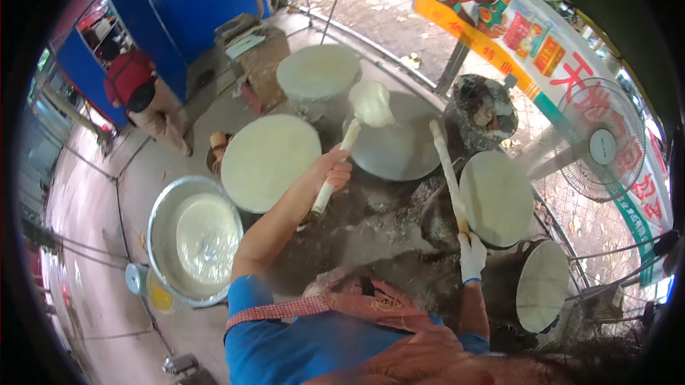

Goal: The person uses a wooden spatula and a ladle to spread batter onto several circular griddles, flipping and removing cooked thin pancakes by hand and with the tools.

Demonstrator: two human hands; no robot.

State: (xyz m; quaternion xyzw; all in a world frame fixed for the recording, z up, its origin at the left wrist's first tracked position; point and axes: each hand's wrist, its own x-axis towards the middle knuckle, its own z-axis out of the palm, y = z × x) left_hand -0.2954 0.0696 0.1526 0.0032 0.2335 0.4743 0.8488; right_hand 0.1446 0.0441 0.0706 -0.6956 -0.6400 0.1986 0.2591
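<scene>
My bare left hand (pixel 333 172) is closed around a pale, batter-coated handle (pixel 322 199). At its far end is a whitish mass (pixel 370 104), perhaps a batter-covered ladle bowl; I cannot tell exactly. That end is over the far left edge of a dark round griddle (pixel 398 152). In a white glove, my right hand (pixel 472 257) grips the near end of a long, batter-coated stick (pixel 447 165). Its far tip reaches the griddle's right side. To the left, a pale layer covers another round griddle (pixel 271 164), and a metal basin (pixel 155 235) holds liquid white batter.
More pale-covered round pans stand at the back (pixel 319 71), right (pixel 496 200) and near right (pixel 543 286). A soot-dark stove (pixel 479 133) sits behind them, beside an electric fan (pixel 602 147). At far left, a person in red (pixel 131 77) is beside blue panels.
</scene>
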